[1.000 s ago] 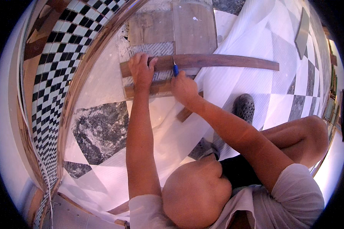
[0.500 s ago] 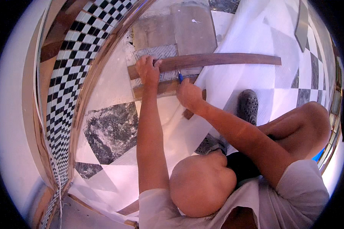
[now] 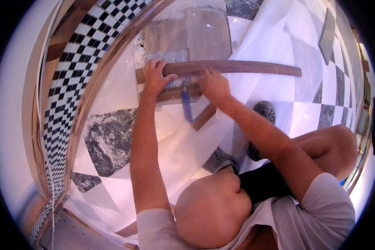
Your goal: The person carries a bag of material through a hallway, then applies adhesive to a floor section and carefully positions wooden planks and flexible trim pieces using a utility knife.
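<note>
A long, narrow brown wood-look plank (image 3: 246,66) lies crosswise over the floor and the white sheet. My left hand (image 3: 155,77) is closed over it near its left end, fingers across the top and thumb at the near edge. At the plank's near edge, a little right of the left hand, my right hand (image 3: 214,86) has its fingers bent onto the strip. Between the hands and nearer to me, a slim blue-handled tool (image 3: 187,106) with a narrow metal end is loose; it looks like a knife, slightly blurred. Shorter brown offcuts (image 3: 205,116) lie beside it.
Laid grey-brown planks (image 3: 208,33) and ridged adhesive are beyond my hands. White sheeting (image 3: 271,54) covers the floor at right. A black-and-white tiled strip with wood trim (image 3: 108,54) curves along the left. My shoe (image 3: 264,111) stands near the plank; a grey panel (image 3: 327,35) is far right.
My right hand has let go of the blue-handled tool and moved up and right onto the plank. The tool now lies loose nearer to me. The left hand keeps its hold.
</note>
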The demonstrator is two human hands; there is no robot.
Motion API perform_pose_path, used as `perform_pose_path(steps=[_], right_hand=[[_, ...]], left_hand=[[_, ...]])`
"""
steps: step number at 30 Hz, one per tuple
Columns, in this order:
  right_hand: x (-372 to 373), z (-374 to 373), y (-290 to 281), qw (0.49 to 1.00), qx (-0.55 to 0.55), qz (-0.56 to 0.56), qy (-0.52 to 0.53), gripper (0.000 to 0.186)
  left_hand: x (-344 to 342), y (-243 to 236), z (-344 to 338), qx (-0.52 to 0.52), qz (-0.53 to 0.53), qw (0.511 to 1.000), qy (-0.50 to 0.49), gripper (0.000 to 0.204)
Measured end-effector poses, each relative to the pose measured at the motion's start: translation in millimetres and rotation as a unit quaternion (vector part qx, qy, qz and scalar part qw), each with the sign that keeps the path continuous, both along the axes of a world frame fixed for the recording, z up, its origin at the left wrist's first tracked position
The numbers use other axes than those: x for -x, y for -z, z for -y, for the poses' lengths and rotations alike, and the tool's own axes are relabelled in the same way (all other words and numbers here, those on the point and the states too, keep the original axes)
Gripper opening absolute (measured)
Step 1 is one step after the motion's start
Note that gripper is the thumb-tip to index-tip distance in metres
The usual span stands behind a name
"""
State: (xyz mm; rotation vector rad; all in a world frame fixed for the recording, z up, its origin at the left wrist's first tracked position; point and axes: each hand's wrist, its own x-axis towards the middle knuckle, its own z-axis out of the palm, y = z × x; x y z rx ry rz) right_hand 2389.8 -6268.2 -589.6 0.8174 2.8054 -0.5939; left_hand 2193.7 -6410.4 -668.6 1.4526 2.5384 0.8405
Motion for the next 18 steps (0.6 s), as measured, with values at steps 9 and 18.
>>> perform_pose_path(steps=[9,18], right_hand=[[28,-64,39,0.962,-0.095,-0.064,-0.248,0.057],[46,-81,30,0.956,-0.079,0.011,-0.284,0.025]], left_hand=[[12,-33,2,0.135,-0.034,0.979,0.146,0.064],[21,-52,-18,0.269,-0.008,0.958,0.096,0.045]])
